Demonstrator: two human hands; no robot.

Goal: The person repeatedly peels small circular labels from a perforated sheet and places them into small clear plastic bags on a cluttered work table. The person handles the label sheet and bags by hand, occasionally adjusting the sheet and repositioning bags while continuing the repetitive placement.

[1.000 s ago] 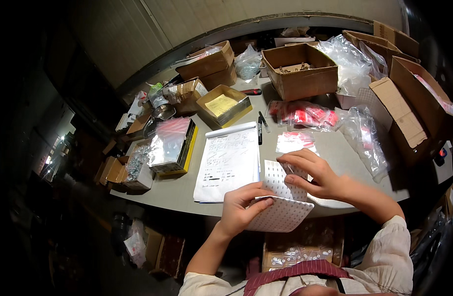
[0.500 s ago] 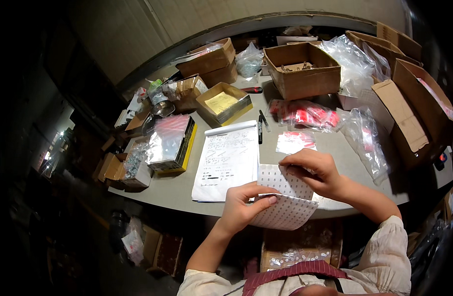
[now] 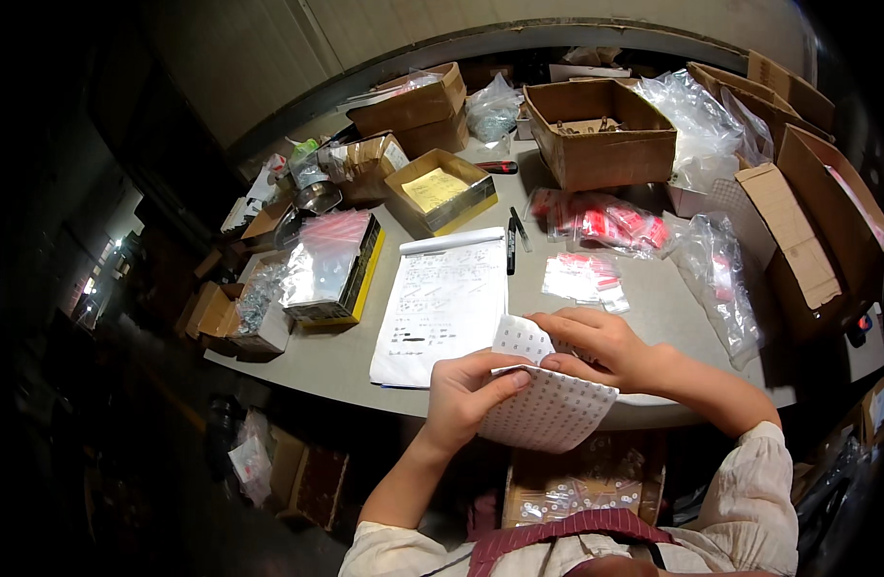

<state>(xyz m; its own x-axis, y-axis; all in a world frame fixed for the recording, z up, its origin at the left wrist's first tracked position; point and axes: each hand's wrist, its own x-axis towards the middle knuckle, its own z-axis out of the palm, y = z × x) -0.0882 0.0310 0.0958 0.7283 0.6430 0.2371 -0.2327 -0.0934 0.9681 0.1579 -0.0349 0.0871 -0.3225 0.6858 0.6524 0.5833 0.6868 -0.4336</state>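
Okay, head view: left hand (image 3: 466,394) pinches the left side of a folded white sheet (image 3: 550,413) printed with rows of small dark marks, thumb on the front, fingers behind. Right hand (image 3: 606,348) is curled over the sheet's upper flap, paper between thumb and fingers; can't tell if it's a closed pinch. Sheet is in both hands at the near edge of the surface (image 3: 665,313), front part hanging past that edge, just right of the notepad's (image 3: 432,322) lower right corner. Black marker (image 3: 511,247) lies along the pad's right edge. Small red-and-clear bags (image 3: 581,277) lie beyond the right hand, more red bags (image 3: 615,226) behind them. Open brown carton (image 3: 604,163) sits toward the far edge. Bag-filled yellow-sided box (image 3: 363,288) is near the left edge. Below the near edge: box with small parts (image 3: 577,502).
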